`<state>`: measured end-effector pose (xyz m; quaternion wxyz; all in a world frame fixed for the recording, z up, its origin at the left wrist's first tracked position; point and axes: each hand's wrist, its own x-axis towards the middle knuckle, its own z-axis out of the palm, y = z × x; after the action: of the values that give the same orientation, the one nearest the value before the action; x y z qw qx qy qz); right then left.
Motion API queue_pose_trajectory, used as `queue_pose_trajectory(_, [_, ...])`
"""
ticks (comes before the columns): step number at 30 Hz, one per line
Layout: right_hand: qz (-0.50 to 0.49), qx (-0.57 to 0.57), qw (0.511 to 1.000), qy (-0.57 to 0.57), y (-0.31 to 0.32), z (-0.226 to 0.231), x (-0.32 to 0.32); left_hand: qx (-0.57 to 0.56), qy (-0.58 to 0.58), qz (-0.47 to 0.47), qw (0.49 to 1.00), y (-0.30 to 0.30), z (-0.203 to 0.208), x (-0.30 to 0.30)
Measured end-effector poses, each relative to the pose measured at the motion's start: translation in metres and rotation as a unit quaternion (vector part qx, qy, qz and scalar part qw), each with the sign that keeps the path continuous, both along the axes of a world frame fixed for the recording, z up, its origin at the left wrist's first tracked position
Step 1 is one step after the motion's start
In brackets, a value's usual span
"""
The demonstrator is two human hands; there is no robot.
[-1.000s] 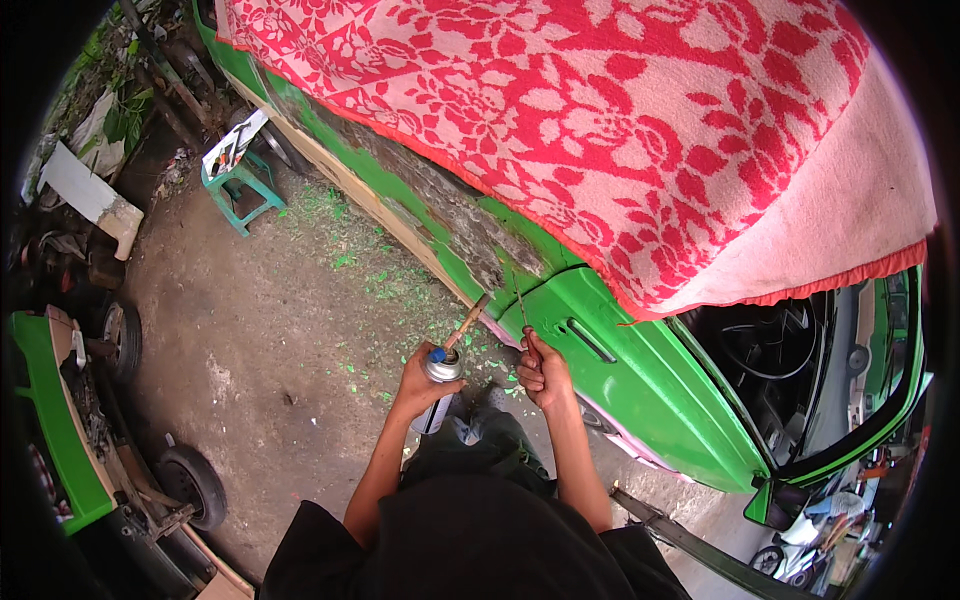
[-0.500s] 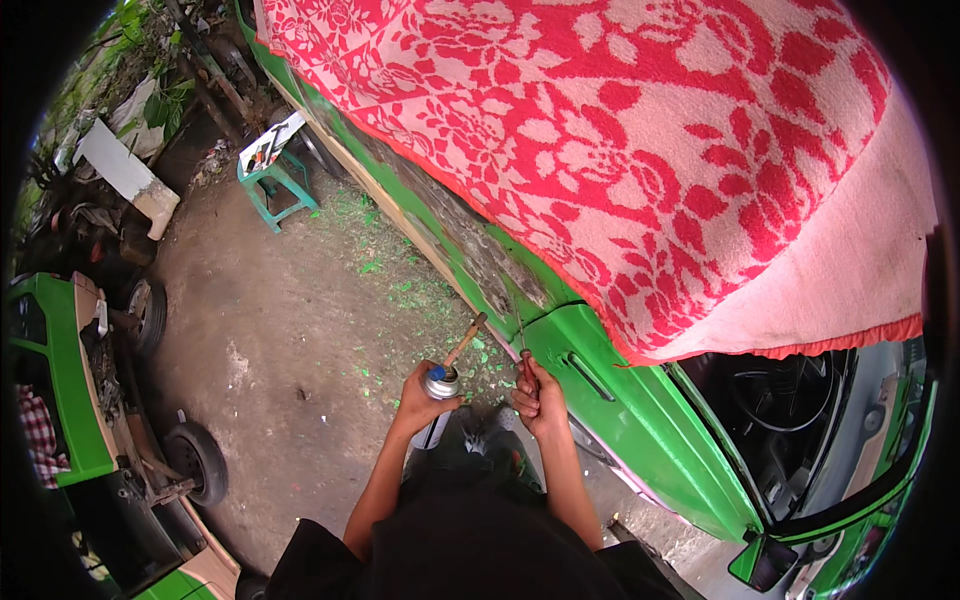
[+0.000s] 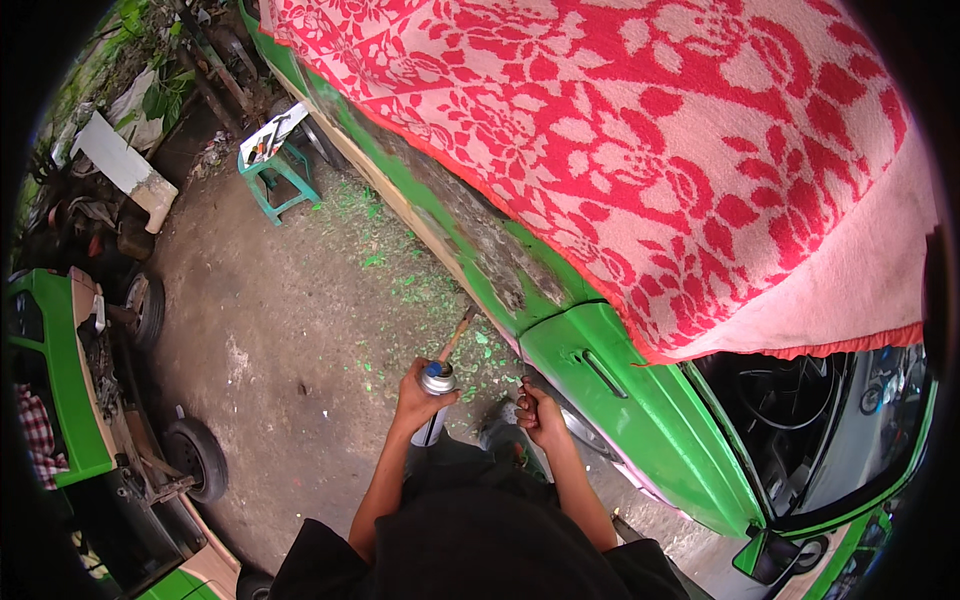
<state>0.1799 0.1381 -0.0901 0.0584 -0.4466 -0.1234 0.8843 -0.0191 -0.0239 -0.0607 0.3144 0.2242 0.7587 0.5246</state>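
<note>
My left hand (image 3: 412,402) is closed around a silver-topped gas torch can (image 3: 438,384). A blue fitting (image 3: 432,369) sits on its top, and a brownish tube (image 3: 458,336) points up and right toward the lower edge of the car's side. My right hand (image 3: 543,420) is a fist around a thin tool with a dark reddish handle (image 3: 528,393); its shaft is hard to make out. Both hands are beside the green car door (image 3: 640,410), apart from it. Ahead of the door, a bare, scraped patch (image 3: 500,270) runs along the green panel.
A red and pink floral blanket (image 3: 600,150) covers much of the car. Green flakes (image 3: 400,290) litter the ground. A green stool (image 3: 275,185) bears tools at the far left. A second green vehicle (image 3: 60,380) and a loose wheel (image 3: 197,460) are on the left.
My right hand has drawn down slightly, and the tool's shaft no longer shows clearly against the panel. The torch in my left hand has shifted slightly left. The view has moved a little.
</note>
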Motion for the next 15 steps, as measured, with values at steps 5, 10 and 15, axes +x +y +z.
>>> queue_pose_trajectory(5, [0.009,0.046,0.999,-0.017,-0.022,0.003,-0.011,0.042,-0.022,-0.016,0.999,-0.012,0.005,-0.016])
queue_pose_trajectory(10, [0.026,0.134,0.990,-0.015,-0.032,0.037,-0.042,0.023,0.014,-0.044,0.999,-0.024,0.017,-0.034])
queue_pose_trajectory(15, [0.044,0.167,0.984,-0.034,-0.034,0.051,-0.067,0.039,-0.008,-0.061,0.997,-0.033,0.008,-0.056])
